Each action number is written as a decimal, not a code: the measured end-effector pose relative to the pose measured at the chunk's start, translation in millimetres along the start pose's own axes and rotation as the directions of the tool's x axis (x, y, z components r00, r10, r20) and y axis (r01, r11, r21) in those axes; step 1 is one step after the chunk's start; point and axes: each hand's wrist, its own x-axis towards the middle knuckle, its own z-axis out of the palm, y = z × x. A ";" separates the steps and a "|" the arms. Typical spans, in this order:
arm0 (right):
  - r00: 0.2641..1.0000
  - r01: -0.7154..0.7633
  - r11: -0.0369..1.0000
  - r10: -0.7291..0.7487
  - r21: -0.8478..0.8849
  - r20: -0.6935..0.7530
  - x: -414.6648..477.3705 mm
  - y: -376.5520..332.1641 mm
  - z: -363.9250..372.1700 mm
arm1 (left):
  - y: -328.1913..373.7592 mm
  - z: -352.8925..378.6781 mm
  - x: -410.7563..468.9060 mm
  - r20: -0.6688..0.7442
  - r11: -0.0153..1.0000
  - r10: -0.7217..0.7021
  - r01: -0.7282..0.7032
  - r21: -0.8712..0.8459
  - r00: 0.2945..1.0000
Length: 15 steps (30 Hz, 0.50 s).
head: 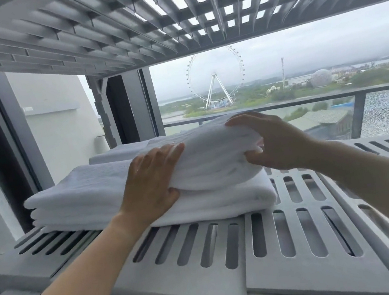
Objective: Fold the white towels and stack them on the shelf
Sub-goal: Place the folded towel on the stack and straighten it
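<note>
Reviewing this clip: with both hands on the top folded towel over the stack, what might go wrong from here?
1. The top towel sits skewed toward the right end of the lower folded towel, so the pile may lean or slide.
2. The right hand pinches the layered edge; letting go carelessly might let the folds spring open.
3. The left hand has its thumb tucked between the towels; pulling it out may drag the lower towel over the slotted shelf.

Folded towel [215, 159] atop towel stack [95, 200], shelf [229, 255] beneath.
</note>
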 end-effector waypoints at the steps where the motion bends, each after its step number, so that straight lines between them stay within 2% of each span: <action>1: 1.000 0.003 1.000 -0.003 -0.002 -0.006 1.0 1.9 -1.6 | 1.0 -0.2 1.2 -0.010 1.000 0.000 0.000 -0.003 1.000; 5: 1.000 0.019 1.000 -0.019 -0.013 0.023 -5.6 10.1 -0.4 | 10.1 4.0 -3.4 -0.019 1.000 0.020 -0.020 0.005 1.000; 9: 0.999 0.035 0.999 -0.035 0.006 -0.006 -1.6 14.2 -4.7 | 13.7 4.3 -2.1 -0.070 1.000 -0.020 0.021 0.011 0.997; 12: 0.999 0.000 1.000 -0.001 0.017 0.047 -2.2 17.6 -4.7 | 13.4 5.5 -2.8 -0.061 1.000 -0.001 0.002 0.016 0.998; 15: 0.993 -0.022 0.997 0.030 -0.072 0.112 -10.6 18.6 1.9 | 13.9 10.3 -15.7 -0.020 0.999 0.046 -0.045 0.026 0.999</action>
